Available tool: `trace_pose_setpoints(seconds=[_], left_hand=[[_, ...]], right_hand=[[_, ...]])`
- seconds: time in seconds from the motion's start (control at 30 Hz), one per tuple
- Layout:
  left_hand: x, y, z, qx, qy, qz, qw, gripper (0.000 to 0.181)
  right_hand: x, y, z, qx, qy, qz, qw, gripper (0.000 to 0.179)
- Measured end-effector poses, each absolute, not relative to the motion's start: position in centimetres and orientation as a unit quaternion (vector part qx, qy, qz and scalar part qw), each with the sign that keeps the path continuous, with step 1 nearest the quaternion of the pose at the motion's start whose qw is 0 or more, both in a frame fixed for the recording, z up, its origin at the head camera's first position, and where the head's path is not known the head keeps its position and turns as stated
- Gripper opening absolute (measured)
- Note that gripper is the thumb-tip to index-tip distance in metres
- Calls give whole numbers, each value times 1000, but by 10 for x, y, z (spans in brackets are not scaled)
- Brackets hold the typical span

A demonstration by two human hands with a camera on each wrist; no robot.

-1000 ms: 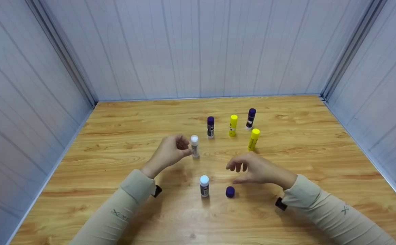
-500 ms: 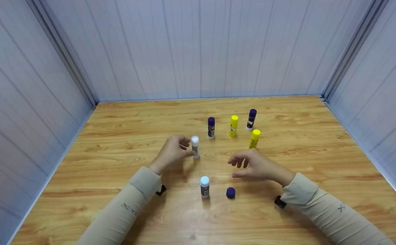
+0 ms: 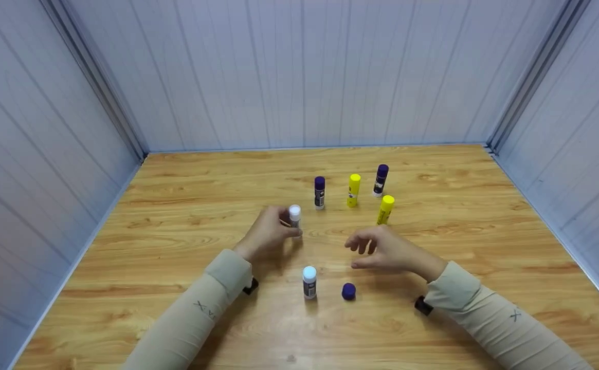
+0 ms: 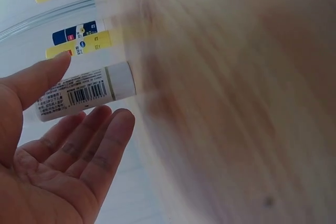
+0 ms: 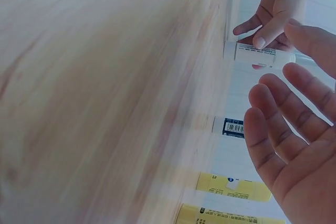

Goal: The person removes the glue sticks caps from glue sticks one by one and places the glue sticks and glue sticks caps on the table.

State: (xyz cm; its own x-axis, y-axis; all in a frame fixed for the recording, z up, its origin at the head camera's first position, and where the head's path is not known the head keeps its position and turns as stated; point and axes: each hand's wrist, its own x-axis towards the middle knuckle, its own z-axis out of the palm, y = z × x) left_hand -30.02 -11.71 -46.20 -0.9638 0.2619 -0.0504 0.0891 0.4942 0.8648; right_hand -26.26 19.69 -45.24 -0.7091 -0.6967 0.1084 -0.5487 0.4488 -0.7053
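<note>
My left hand (image 3: pixel 273 226) is at a white glue stick (image 3: pixel 295 211) that stands upright on the table. In the left wrist view the thumb (image 4: pixel 62 64) lies along one side of the stick (image 4: pixel 86 94), and the loosely extended fingers are close along the other. My right hand (image 3: pixel 389 249) hovers with bent, parted fingers and holds nothing. Below it on the table sits a dark purple cap (image 3: pixel 348 291). Left of the cap stands an uncapped glue stick (image 3: pixel 309 283) with a pale top and dark label.
Further back stand two purple-capped glue sticks (image 3: pixel 320 192) and two yellow ones (image 3: pixel 354 190), the nearer yellow one just beyond my right hand. Pale panel walls (image 3: pixel 299 77) enclose the wooden table (image 3: pixel 176 205) at the back and sides.
My left hand has moved right, its thumb and fingers now on either side of the white glue stick. The right hand rose slightly, then stayed put.
</note>
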Motion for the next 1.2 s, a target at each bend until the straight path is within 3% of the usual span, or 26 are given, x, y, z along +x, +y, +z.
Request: trace_pose_setpoints(seconds=[0.3, 0.5, 0.83, 1.2], left_hand=[[-299, -115, -463, 92, 854, 508, 70, 26], [-296, -117, -456, 75, 850, 522, 20, 22], [-292, -121, -437, 107, 846, 522, -27, 19], [-283, -115, -416, 149, 851, 500, -60, 27]], right_hand=[[-262, 199, -450, -364, 845, -380, 96, 37], [-263, 199, -444, -359, 847, -383, 82, 35], [-262, 196, -429, -334, 847, -413, -5, 33], [-263, 184, -416, -275, 819, -497, -80, 39]])
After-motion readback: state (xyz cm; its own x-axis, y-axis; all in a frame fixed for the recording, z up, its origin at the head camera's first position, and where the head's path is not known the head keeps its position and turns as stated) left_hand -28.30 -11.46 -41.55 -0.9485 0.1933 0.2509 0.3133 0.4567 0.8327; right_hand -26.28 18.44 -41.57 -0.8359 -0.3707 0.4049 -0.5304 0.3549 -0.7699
